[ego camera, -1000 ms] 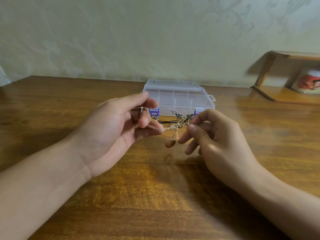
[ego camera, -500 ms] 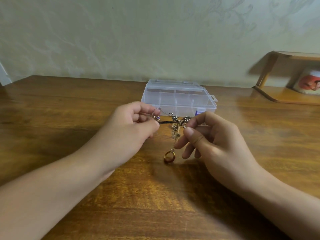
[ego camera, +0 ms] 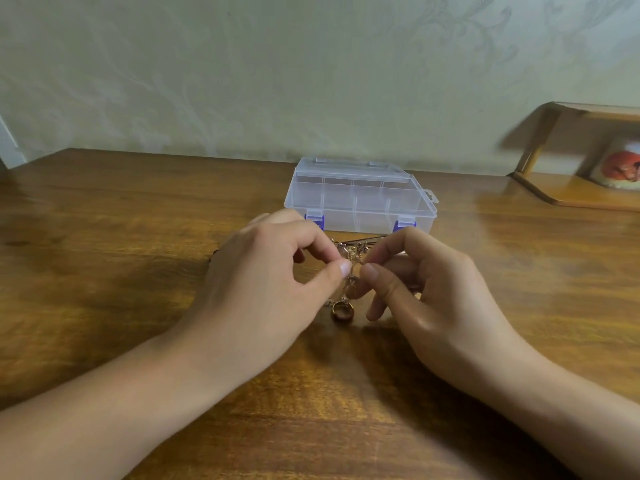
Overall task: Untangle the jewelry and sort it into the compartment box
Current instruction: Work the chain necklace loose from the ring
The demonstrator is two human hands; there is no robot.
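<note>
A tangle of thin gold and silver chains (ego camera: 352, 255) hangs between my two hands just above the wooden table. My left hand (ego camera: 273, 282) pinches it from the left with thumb and fingers. From the right, my right hand (ego camera: 426, 292) pinches the same tangle. A gold ring (ego camera: 343, 310) dangles from the chains and touches the table below my fingertips. Behind the hands stands the clear plastic compartment box (ego camera: 360, 199) with blue latches, its lid closed.
A wooden shelf (ego camera: 571, 188) sits on the table at the far right, with a white cup (ego camera: 620, 168) with a red picture under it. The wall runs close behind the box. Bare wooden tabletop (ego camera: 121, 237) lies to the left.
Both hands have come closer together and lower toward the table. The left hand turned palm down. The ring now hangs lower, on the tabletop.
</note>
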